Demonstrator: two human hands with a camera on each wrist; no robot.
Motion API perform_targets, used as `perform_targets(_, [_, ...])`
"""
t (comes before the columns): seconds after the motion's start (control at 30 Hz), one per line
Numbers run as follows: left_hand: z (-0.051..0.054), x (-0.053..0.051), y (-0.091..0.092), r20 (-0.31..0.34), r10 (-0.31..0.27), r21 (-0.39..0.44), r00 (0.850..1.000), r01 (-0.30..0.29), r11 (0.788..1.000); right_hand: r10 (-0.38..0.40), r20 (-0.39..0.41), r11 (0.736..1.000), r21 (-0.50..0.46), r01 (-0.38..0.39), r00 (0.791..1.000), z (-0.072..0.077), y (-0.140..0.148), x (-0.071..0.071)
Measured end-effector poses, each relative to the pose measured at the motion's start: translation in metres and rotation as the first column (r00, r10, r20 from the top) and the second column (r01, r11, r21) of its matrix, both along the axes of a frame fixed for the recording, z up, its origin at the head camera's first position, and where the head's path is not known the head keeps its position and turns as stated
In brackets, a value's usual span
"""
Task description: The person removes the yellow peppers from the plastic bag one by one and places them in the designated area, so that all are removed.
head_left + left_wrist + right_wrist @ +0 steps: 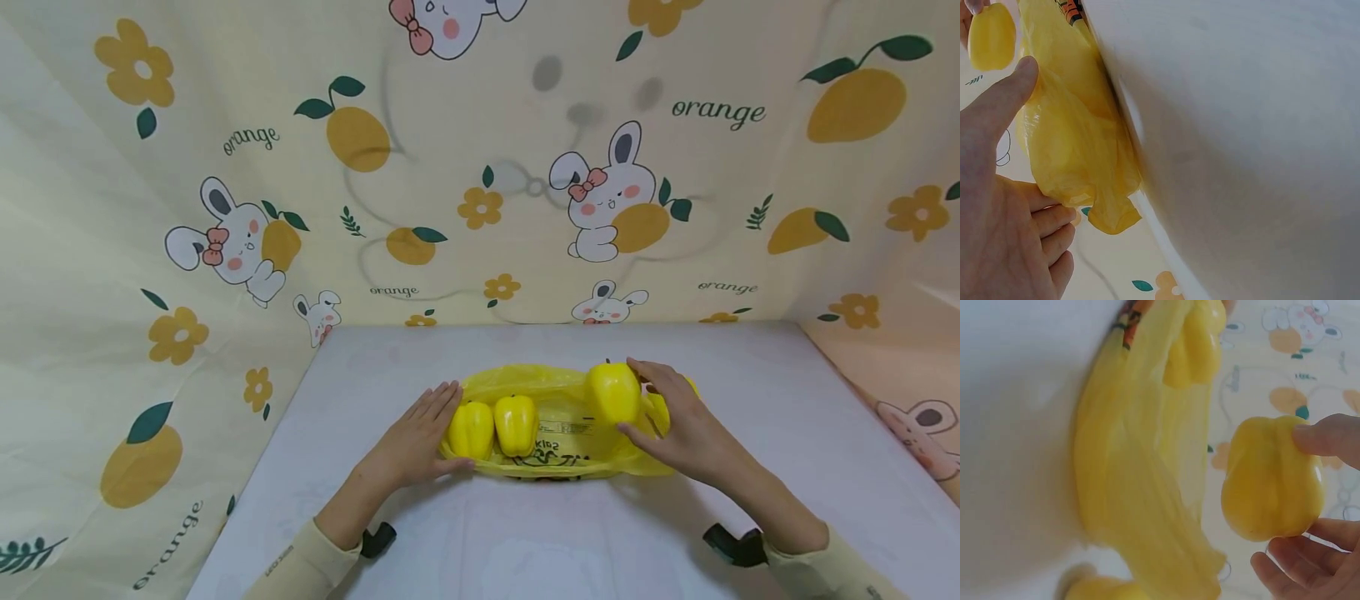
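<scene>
A yellow plastic bag (pixel 525 379) lies with its mouth spread on the table. Inside its left part sit two yellow bell peppers, one (pixel 471 431) beside the other (pixel 517 426). My left hand (pixel 420 433) touches the bag's left end, its thumb at the near rim and its fingers along the far side. My right hand (pixel 682 421) grips another yellow bell pepper (pixel 615 393) between thumb and fingers, raised over the bag's right part. In the right wrist view this bell pepper (pixel 1272 478) is apart from the bag (pixel 1129 444).
One more yellow thing (pixel 658 413), largely hidden by my right hand, is at the bag's right end. The white table (pixel 465 542) meets a printed cloth backdrop (pixel 450 192) at the back and sides. Dark wrist-camera mounts (pixel 735 546) sit under both wrists.
</scene>
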State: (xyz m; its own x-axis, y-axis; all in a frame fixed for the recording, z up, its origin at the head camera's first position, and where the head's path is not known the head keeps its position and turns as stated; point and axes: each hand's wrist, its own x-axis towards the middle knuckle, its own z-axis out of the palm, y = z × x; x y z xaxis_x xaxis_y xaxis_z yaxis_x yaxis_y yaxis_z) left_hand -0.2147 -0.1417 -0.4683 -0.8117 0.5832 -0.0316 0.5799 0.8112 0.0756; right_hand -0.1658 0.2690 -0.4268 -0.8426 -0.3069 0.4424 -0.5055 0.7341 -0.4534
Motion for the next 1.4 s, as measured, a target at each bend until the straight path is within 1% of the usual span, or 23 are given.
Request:
perform_targets(0.13, [0.000,0.000,0.000,0.001,0.000,-0.003,1.000,0.000,1.000,-0.018,-0.012,1.000,-0.007,0.018,1.000,0.004,0.009,0.000])
perform_targets(0.53, [0.002,0.001,0.000,0.000,-0.004,0.006,1.000,0.004,1.000,-0.001,-0.022,0.998,-0.063,-0.001,1.000,0.006,0.032,-0.007])
perform_targets(0.77, [0.001,0.001,0.001,0.012,0.015,-0.001,1.000,-0.015,1.000,-0.007,-0.050,0.999,-0.040,0.005,0.999,0.004,0.047,-0.011])
perform_targets(0.87, [0.001,0.001,0.001,0.018,0.020,0.004,1.000,-0.020,1.000,-0.015,-0.047,0.999,-0.035,0.014,0.999,0.004,0.052,-0.012])
perform_targets(1.13, [0.000,0.000,0.000,-0.005,0.004,-0.007,1.000,-0.004,1.000,-0.011,-0.064,0.999,-0.042,0.009,0.998,0.004,0.069,-0.015])
perform_targets(1.23, [0.000,0.000,0.000,-0.004,0.003,0.002,1.000,-0.003,1.000,-0.013,-0.065,0.999,-0.043,0.010,0.998,0.003,0.075,-0.016])
perform_targets(1.4, [0.000,0.001,0.000,0.006,0.005,0.008,1.000,-0.005,1.000,-0.038,-0.055,0.998,-0.046,0.035,0.998,0.002,0.084,-0.017])
